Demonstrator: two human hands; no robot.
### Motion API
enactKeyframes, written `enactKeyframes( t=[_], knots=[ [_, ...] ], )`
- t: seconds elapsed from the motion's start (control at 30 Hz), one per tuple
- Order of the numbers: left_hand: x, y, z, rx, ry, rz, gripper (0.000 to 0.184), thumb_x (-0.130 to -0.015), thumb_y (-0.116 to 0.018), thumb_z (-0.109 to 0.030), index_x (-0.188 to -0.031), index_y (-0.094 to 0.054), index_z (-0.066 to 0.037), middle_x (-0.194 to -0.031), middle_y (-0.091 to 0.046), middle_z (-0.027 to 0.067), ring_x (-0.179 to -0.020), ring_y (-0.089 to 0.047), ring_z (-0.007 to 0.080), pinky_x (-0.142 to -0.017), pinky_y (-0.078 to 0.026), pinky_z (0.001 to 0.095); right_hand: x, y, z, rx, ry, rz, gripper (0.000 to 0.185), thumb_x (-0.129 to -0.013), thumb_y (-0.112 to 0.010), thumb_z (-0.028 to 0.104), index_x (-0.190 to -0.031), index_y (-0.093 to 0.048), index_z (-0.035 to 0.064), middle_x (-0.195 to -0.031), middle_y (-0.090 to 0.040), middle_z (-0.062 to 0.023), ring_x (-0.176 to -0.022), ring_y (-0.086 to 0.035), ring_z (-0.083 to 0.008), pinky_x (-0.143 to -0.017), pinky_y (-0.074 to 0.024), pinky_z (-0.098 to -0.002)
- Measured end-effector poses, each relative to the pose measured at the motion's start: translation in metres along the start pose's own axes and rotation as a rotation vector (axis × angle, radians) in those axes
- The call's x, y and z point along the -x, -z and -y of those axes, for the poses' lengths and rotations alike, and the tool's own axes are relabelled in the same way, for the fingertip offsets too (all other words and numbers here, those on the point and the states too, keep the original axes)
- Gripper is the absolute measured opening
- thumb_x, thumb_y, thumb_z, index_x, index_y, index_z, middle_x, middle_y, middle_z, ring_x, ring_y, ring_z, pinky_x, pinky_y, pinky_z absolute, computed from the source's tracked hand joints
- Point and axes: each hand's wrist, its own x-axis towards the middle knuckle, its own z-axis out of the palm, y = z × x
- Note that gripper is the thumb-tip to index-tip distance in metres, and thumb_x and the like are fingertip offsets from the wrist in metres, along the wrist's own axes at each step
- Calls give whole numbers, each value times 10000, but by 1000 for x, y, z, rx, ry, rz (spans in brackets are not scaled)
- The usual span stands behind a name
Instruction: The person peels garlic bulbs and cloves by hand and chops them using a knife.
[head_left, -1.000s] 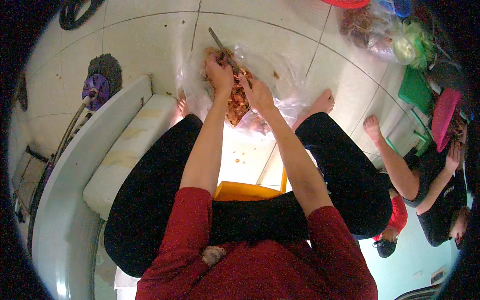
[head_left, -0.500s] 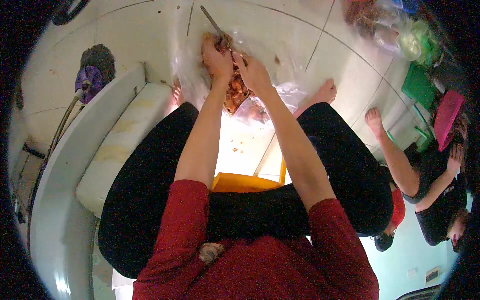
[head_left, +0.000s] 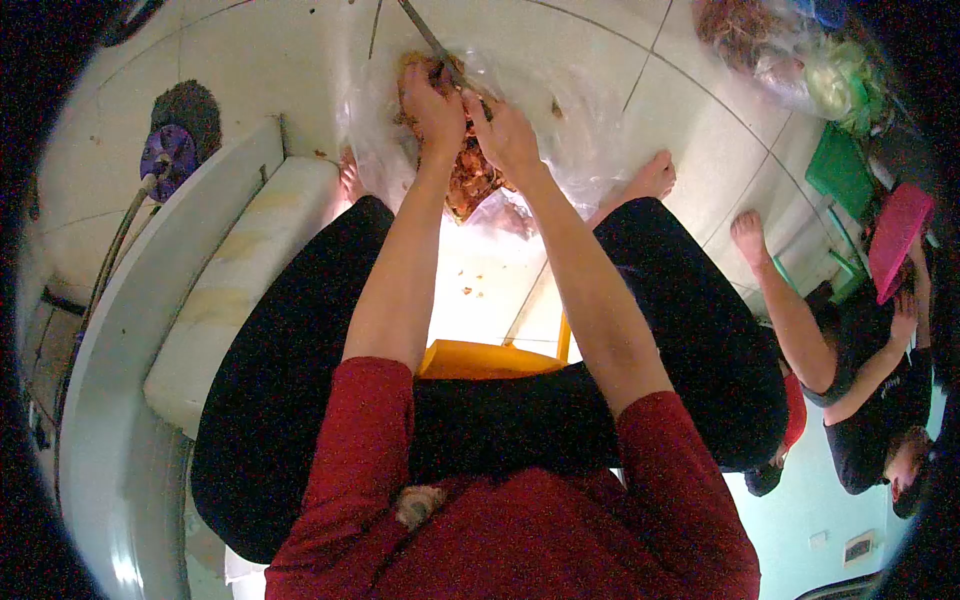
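Observation:
Between my feet, a clear plastic bag (head_left: 575, 125) is spread on the tiled floor. A heap of reddish-brown pieces (head_left: 472, 182) lies on it. My right hand (head_left: 508, 138) is closed around the handle end of a long knife (head_left: 425, 34), whose dark blade slants up and to the left, past the other hand. My left hand (head_left: 436, 108) is closed on a brown clump (head_left: 414, 72) beside the blade. What the clump is made of is too small to tell.
A purple mop head (head_left: 170, 160) and a pale bench-like piece (head_left: 120, 400) are at the left. An orange stool (head_left: 490, 360) is under me. At the right are a pink basket (head_left: 900, 240), a green container (head_left: 840, 172), plastic bags (head_left: 800, 75) and two other people.
The view has shifted, so the hands and bag appear higher in the frame. The knife still slants across the clump, its far end now at the top edge.

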Motion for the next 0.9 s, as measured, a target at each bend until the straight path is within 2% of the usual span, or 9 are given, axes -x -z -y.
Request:
enactKeyframes(
  t=[0.17, 0.27, 0.37, 0.43, 0.5, 0.67, 0.73, 0.83, 0.9],
  knots=[
    [8, 1, 3, -130, -61, -4, 282, -781, -638, -46, -1046, -600, 44, -1087, -595, 218, -1057, -518, 419, -908, -395, 496, -2, -11, -11, -20, 16, -49, 659, -949, -374, 628, -1145, -677, 76, -1016, -656, -297, -1008, -613, -483, -908, -480, -541],
    [8, -2, 1, -135, -92, -56, 256, -797, -622, -59, -1033, -603, 36, -1086, -591, 219, -1042, -518, 418, -902, -393, 496, -6, -6, -8, 46, -60, 68, 675, -948, -364, 636, -1146, -681, 74, -998, -656, -306, -985, -618, -489, -904, -482, -539],
    [10, 0, -6, -161, -120, -88, 242, -809, -608, -72, -1028, -608, 32, -1094, -587, 221, -1044, -516, 419, -907, -390, 495, -16, -14, -12, -18, 64, -77, 685, -944, -355, 647, -1135, -693, 82, -973, -659, -307, -957, -624, -493, -896, -485, -542],
    [12, -1, -11, -139, -122, -82, 238, -813, -604, -78, -1024, -611, 31, -1097, -586, 221, -1048, -515, 419, -906, -390, 496, -19, -7, -7, 65, -49, 32, 706, -941, -352, 652, -1089, -709, 62, -961, -659, -311, -938, -626, -495, -885, -489, -543],
    [8, -2, -11, -106, -44, -60, 239, -818, -598, -84, -1028, -621, 28, -1066, -600, 213, -1029, -528, 410, -902, -396, 494, -18, -3, -5, 43, -34, 32, 710, -940, -360, 649, -1064, -713, 46, -954, -659, -312, -933, -627, -495, -882, -490, -542],
    [8, 1, -8, -194, -165, -58, 230, -836, -593, -83, -1037, -620, 25, -1053, -601, 202, -1020, -543, 406, -896, -407, 484, -21, -6, -8, 62, -12, -21, 721, -936, -394, 632, -996, -710, -13, -945, -659, -314, -918, -630, -496, -877, -489, -540],
    [8, 5, -18, -140, -176, -72, 229, -844, -593, -87, -1043, -617, 25, -1053, -599, 200, -1020, -546, 406, -896, -408, 483, -22, -2, -2, -103, -93, 97, 726, -938, -407, 622, -960, -706, -39, -929, -656, -322, -915, -631, -497, -881, -487, -543],
    [-2, 2, -33, -124, -150, -65, 235, -854, -599, -104, -1047, -610, 29, -1067, -592, 200, -1019, -550, 406, -875, -417, 479, -20, 1, 4, -114, 23, -96, 644, -959, -432, 531, -921, -680, -62, -865, -627, -346, -907, -618, -491, -831, -477, -513],
    [1, 6, -30, -134, -113, -27, 229, -859, -596, -103, -1038, -601, 39, -1050, -592, 210, -996, -550, 407, -856, -421, 479, -22, -1, 8, -14, -103, -81, 656, -960, -430, 537, -915, -681, -67, -860, -620, -360, -907, -610, -506, -847, -473, -520]
  ],
)
